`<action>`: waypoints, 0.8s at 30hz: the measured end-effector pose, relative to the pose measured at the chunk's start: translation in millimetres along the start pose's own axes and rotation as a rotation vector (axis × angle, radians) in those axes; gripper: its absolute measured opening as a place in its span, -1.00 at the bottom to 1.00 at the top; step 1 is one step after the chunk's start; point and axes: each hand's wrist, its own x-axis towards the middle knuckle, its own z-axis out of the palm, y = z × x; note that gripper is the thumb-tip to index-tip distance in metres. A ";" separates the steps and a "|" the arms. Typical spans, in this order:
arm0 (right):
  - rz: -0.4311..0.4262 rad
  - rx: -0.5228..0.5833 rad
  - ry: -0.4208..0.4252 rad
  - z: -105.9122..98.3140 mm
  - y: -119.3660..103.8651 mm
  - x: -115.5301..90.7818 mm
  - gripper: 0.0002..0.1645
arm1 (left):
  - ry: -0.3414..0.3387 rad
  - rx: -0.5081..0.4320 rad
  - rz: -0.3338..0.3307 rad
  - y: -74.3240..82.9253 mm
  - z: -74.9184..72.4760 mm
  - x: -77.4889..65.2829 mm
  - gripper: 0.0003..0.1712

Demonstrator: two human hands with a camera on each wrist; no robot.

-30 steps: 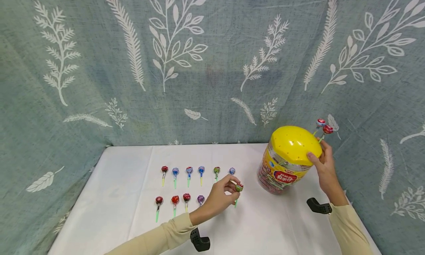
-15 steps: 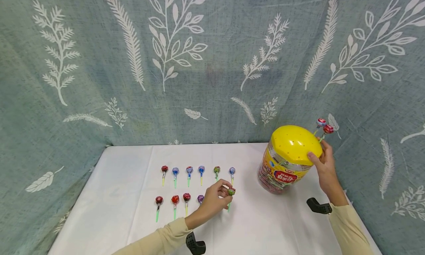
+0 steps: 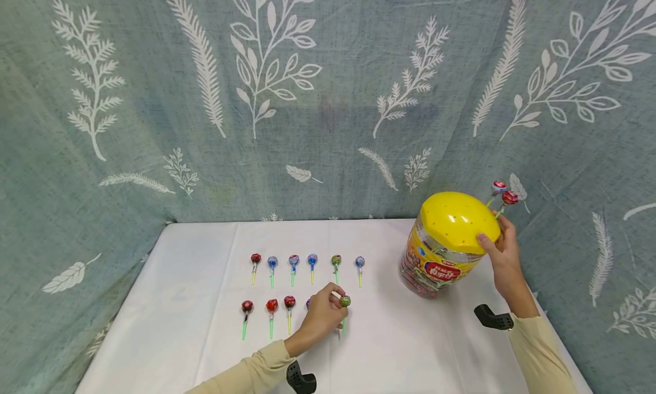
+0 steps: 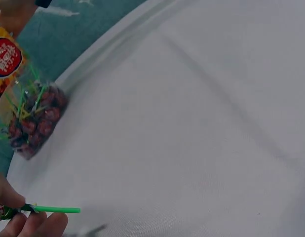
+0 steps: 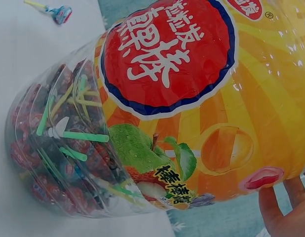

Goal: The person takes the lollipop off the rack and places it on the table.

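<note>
My left hand (image 3: 322,313) pinches a green-wrapped lollipop (image 3: 345,301) low over the white table, its green stick pointing down. In the left wrist view the lollipop's stick (image 4: 56,210) juts out past the fingers. At the right, my right hand (image 3: 504,263) grips a large clear jar (image 3: 430,263) by its yellow lid (image 3: 456,220), thumb on the rim. Lollipops (image 5: 49,148) fill the jar's lower part, seen in the right wrist view. Two lollipops (image 3: 509,197) with red wrappers stand up at the lid's right edge, beside the fingers.
A back row of several lollipops (image 3: 312,259) lies on the white tablecloth (image 3: 195,269). Nearer is a second row with red ones (image 3: 272,306); a purple lollipop (image 3: 308,304) there is mostly hidden by my left hand. A leaf-patterned curtain (image 3: 328,155) surrounds the table.
My left hand has moved left and nearer to me with the green lollipop, away from the jar, and now covers most of the purple lollipop. My right hand stays on the jar.
</note>
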 end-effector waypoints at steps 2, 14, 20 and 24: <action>0.001 -0.001 0.004 0.2 0.1 0.1 -0.23 | 0.009 0.018 -0.002 -2.1 0.0 0.8 -0.69; 0.015 0.003 0.023 -1.1 2.0 0.8 -0.20 | 0.027 0.156 0.048 -10.5 -1.1 1.3 -0.72; 0.013 -0.017 0.024 -0.1 2.9 1.3 -0.20 | -0.056 0.161 0.034 -13.6 -4.8 0.9 -0.75; 0.006 -0.020 0.018 -0.3 3.5 0.5 -0.20 | -0.086 0.205 0.033 -14.4 -6.9 3.0 -0.76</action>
